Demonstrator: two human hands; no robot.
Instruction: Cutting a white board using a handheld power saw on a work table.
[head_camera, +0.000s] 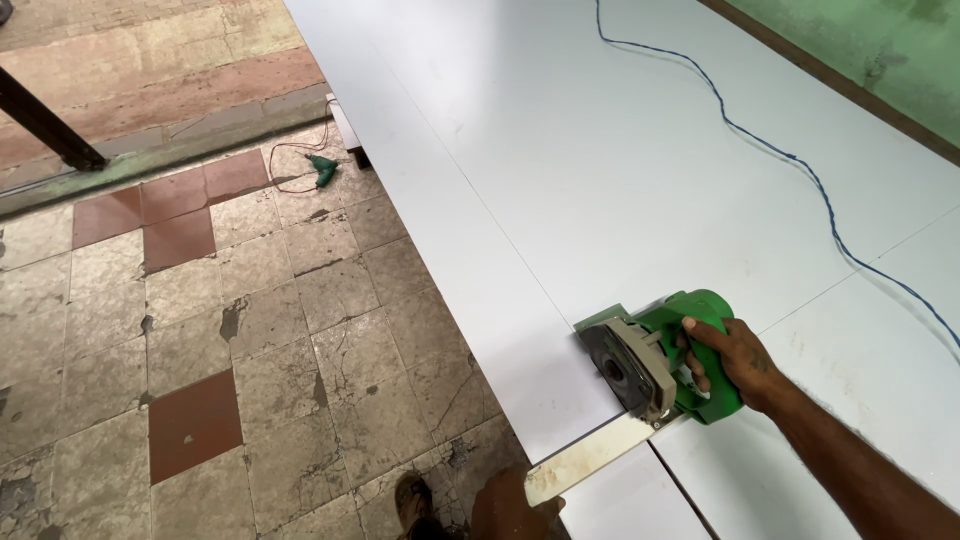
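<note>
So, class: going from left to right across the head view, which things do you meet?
Red floor tile → small green drill on the floor → green circular saw on the white board → right hand on its handle → blue cable.

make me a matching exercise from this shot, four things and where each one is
Things:
1. circular saw
2. blue cord
3. small green drill
4. wooden strip

Places:
A. on the tiled floor by a red wire
B. gripped by the right hand on the white board
C. snaking across the white board
D. held at its near end by the left hand, running up to the saw

Pairs: 1-B, 2-C, 3-A, 4-D
</note>
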